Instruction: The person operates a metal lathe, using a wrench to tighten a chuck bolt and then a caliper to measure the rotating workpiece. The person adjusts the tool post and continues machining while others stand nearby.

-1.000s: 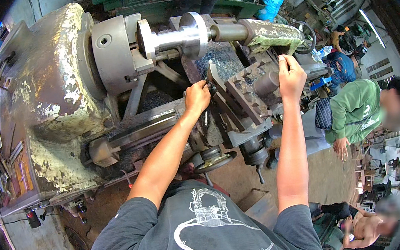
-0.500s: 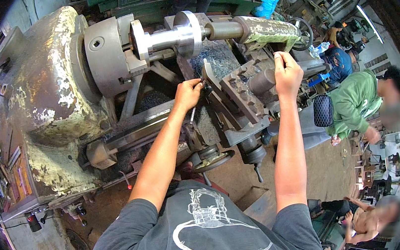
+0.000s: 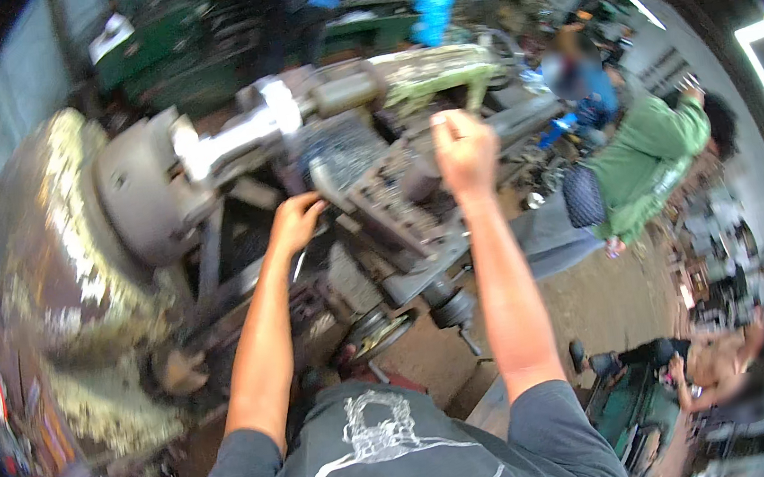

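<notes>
My left hand reaches in beside the tool post of the lathe, fingers pinched together near the end of a cutting tool. What they hold, if anything, is too blurred to make out. My right hand is a closed fist raised over the right side of the tool post; whatever it grips is hidden. Beyond both hands, a shiny turned metal workpiece sits between the grey chuck and the tailstock. Metal chips lie on the carriage below the workpiece.
A worn headstock fills the left. Below the tool post are a handwheel and a crank handle. A person in green stands close on the right; others are farther off. A blue bag lies behind the lathe.
The whole view has turned, so the lathe sits farther left and its chuck lower. Both hands keep about the same places at the tool post. The person in green has raised an arm.
</notes>
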`<state>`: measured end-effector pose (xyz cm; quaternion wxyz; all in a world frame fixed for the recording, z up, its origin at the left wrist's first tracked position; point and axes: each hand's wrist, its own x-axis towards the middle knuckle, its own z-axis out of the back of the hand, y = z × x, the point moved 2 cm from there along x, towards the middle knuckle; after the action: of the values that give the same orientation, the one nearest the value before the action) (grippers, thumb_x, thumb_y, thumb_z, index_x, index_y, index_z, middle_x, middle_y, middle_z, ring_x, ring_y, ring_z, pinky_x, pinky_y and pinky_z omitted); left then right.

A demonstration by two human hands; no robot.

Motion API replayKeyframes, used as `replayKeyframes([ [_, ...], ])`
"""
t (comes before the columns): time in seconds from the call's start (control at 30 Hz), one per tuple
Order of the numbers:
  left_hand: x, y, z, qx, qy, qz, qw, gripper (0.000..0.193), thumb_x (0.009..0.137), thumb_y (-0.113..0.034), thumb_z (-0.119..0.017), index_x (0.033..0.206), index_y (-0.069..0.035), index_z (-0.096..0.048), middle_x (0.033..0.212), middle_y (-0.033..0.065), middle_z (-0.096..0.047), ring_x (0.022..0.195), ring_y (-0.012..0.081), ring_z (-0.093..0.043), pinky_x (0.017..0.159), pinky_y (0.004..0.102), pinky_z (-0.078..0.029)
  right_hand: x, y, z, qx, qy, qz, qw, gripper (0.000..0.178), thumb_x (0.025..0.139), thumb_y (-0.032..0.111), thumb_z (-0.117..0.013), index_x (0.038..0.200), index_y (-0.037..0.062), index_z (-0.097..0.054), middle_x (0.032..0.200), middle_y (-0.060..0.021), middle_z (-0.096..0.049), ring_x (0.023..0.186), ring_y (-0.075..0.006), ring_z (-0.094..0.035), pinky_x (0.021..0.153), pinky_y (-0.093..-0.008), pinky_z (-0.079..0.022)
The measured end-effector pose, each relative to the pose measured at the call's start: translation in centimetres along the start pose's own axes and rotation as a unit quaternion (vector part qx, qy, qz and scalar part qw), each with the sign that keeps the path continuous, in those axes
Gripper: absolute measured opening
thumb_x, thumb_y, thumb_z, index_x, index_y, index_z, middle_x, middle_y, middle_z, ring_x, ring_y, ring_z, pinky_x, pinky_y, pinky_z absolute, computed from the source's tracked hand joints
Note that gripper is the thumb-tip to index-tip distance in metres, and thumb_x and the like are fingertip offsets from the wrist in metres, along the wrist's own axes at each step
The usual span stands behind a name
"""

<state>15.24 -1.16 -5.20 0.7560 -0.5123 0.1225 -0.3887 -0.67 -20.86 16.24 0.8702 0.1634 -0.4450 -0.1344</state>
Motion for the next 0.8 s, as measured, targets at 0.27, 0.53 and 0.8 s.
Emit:
replayKeyframes([
  [0.27, -0.9, 1.3, -2.6, -0.126, -0.112, 0.065, 0.984, 0.025, 0.093, -0.011, -0.061, 0.111, 0.004, -0.069, 0.094, 0.0113, -0.073, 0.085, 0.0182, -0.067, 0.08, 0.0326, -0.051, 0.1, -0.3, 0.1, 0.013, -0.025, 0.024, 0.999, 0.014, 0.085, 0.01, -0.062, 0.076, -0.0001, -0.063, 0.073, -0.0198, -0.063, 0.069, -0.0387, -0.062, 0.061, -0.0438, -0.048],
  [0.53, -0.3, 1.7, -1.3, -0.176, -0.029, 0.03, 0.983, 0.024, 0.101, -0.015, -0.058, 0.113, 0.004, -0.065, 0.093, 0.0027, -0.069, 0.083, 0.0115, -0.062, 0.076, 0.0276, -0.05, -0.3, 0.2, 0.5, -0.023, -0.024, -0.01, 0.999, 0.012, 0.088, 0.015, -0.062, 0.082, 0.0051, -0.064, 0.076, -0.0135, -0.066, 0.077, -0.0342, -0.063, 0.072, -0.045, -0.045],
  [0.8, -0.5, 0.2, -0.6, -0.299, 0.05, 0.172, 0.937, 0.022, 0.104, -0.025, -0.052, 0.111, -0.008, -0.064, 0.075, -0.0042, -0.056, 0.048, 0.0077, -0.044, 0.042, 0.0246, -0.036, -0.5, 0.1, 0.4, -0.014, -0.043, -0.011, 0.999, 0.011, 0.087, 0.014, -0.062, 0.081, 0.0051, -0.065, 0.074, -0.0134, -0.065, 0.076, -0.0333, -0.063, 0.073, -0.044, -0.044],
])
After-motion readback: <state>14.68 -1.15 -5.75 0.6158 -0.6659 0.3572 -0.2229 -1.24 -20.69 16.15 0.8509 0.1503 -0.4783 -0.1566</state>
